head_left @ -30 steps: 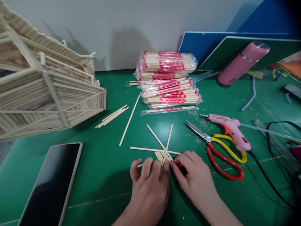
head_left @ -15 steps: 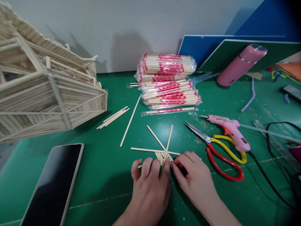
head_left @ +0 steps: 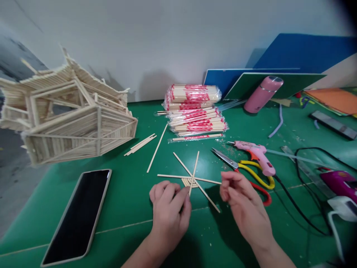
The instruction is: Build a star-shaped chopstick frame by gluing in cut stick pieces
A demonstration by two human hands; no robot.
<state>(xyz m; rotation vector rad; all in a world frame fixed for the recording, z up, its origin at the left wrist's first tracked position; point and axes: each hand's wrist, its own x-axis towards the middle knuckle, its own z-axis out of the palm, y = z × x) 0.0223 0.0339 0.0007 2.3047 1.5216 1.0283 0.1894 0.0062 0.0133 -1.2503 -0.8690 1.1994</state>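
Observation:
Several thin wooden chopsticks cross one another on the green table, around a small patch of short sticks laid side by side. My left hand is closed at the near side of this crossing, its thumb and forefinger on the lower end of a slanted chopstick. To the right, my right hand is raised off the sticks with its fingers loosely bent and apart. Nothing shows in it. It partly covers the red and yellow handled scissors and the right end of a level chopstick.
A stick-built model stands at left, behind a phone. Wrapped chopstick bundles lie at the back beside a pink flask. A pink glue gun with its black cord lies right, near a white plug.
My right hand has let go of the crossed sticks and moved right and up. My left hand stays at the sticks. The view has shifted, showing more of the model.

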